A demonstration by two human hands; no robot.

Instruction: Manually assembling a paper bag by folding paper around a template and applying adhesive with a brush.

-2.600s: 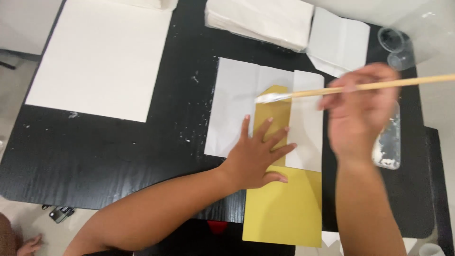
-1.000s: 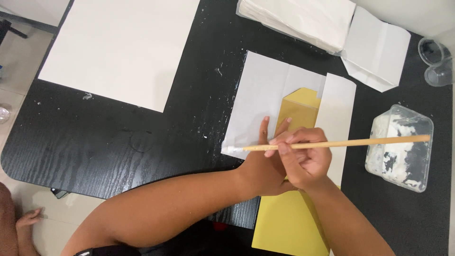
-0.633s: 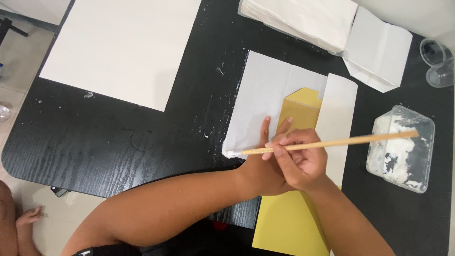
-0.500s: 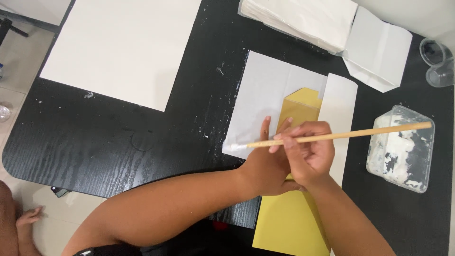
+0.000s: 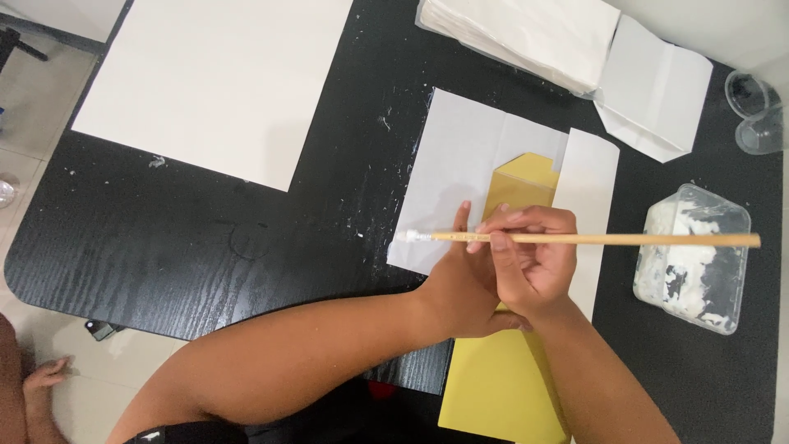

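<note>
Wooden brush (image 5: 592, 239) lies level in the right hand (image 5: 530, 267), fingers pinched around it; its white tip has slid to the left edge of the grey sheet (image 5: 460, 173), finishing a stroke. The left hand (image 5: 464, 284) presses flat, fingers spread, just below the tip, beside the yellow envelope (image 5: 518, 185).

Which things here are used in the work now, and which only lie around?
In use: left hand, right hand, brush, yellow paper, white folded sheet, paste tub.
Lying about: large white sheet, paper stack, clear cups.
</note>
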